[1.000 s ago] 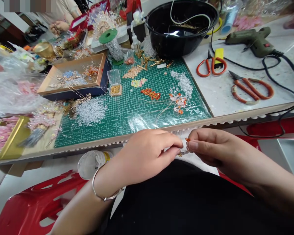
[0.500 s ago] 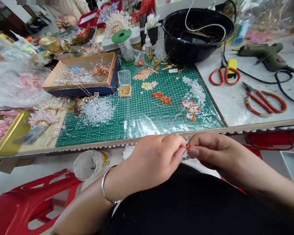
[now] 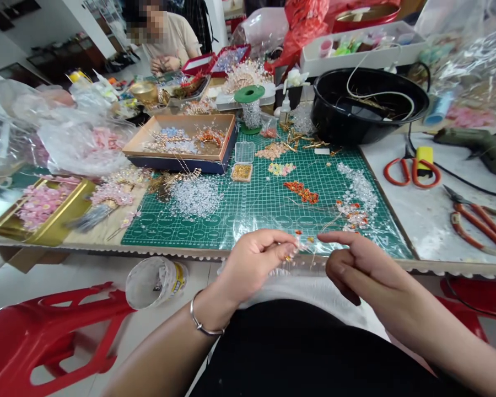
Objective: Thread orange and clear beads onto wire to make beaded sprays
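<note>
My left hand (image 3: 254, 262), with a silver bangle at its wrist, pinches a small wired bead sprig (image 3: 288, 257) with orange and clear bits between thumb and fingertips. Fine pieces of it reach toward the right, blurred against the mat's front edge. My right hand (image 3: 364, 270) is just to the right, index finger stretched toward the sprig and the other fingers loosely curled. Nothing shows in its grasp. Behind the hands, on the green cutting mat (image 3: 248, 207), lie orange flower pieces (image 3: 301, 192) and a cluster of orange and clear beaded sprigs (image 3: 353, 215).
Clear beads (image 3: 196, 196) are heaped at the left of the mat. Beyond are a cardboard box (image 3: 179, 160), a green spool (image 3: 249, 94) and a black basin (image 3: 347, 121). Orange-handled scissors (image 3: 409, 173) and pliers (image 3: 477, 220) lie right. A person (image 3: 173, 41) sits across.
My hands have drawn apart; the right has let go of the small orange piece and its index finger now extends. The left still pinches the sprig. The view has tilted up and turned left.
</note>
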Available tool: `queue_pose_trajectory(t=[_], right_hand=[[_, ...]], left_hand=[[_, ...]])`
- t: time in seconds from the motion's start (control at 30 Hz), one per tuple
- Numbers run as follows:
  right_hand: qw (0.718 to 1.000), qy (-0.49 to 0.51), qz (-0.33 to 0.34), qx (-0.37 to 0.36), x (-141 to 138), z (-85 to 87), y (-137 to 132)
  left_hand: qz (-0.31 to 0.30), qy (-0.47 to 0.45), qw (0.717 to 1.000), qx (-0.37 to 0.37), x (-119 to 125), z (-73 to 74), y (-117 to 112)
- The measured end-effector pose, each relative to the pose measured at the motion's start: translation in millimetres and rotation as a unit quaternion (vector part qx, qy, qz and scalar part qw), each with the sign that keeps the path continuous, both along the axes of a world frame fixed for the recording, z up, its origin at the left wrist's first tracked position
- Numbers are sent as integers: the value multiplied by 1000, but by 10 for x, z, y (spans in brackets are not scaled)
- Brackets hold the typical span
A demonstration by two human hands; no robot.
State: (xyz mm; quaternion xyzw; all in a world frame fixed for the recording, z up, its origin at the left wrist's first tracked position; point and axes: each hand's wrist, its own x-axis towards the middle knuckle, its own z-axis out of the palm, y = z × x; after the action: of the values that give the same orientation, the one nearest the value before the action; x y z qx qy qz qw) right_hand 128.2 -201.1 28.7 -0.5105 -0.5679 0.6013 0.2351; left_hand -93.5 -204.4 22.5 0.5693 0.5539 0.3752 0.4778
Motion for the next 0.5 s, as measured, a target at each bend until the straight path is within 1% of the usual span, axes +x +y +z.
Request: queue_pose_trajectory(t=[0.07, 0.13, 0.17, 0.27, 0.33, 0.4, 0.5], right_hand=[[993, -100, 36, 56, 6, -39, 15], [976, -181, 73, 93, 44, -92, 32], [969, -207, 88, 106, 72, -118, 39], [955, -242, 108, 134, 157, -185, 54], [948, -247, 100, 171, 187, -219, 58], [938, -255, 70, 225, 189, -240, 65], [930, -237, 39, 279, 188, -231, 114]], left_hand=[[21, 128, 989, 68, -89, -44, 73], [23, 240, 963, 120, -166, -112, 164], [18, 276, 951, 135, -193, -151, 212], [-7, 340, 927, 159, -213, -258, 324], [-22, 383, 907, 176, -195, -285, 353], [-30, 415, 888, 196, -190, -255, 337], [-35, 436, 872, 220, -308, -126, 255]])
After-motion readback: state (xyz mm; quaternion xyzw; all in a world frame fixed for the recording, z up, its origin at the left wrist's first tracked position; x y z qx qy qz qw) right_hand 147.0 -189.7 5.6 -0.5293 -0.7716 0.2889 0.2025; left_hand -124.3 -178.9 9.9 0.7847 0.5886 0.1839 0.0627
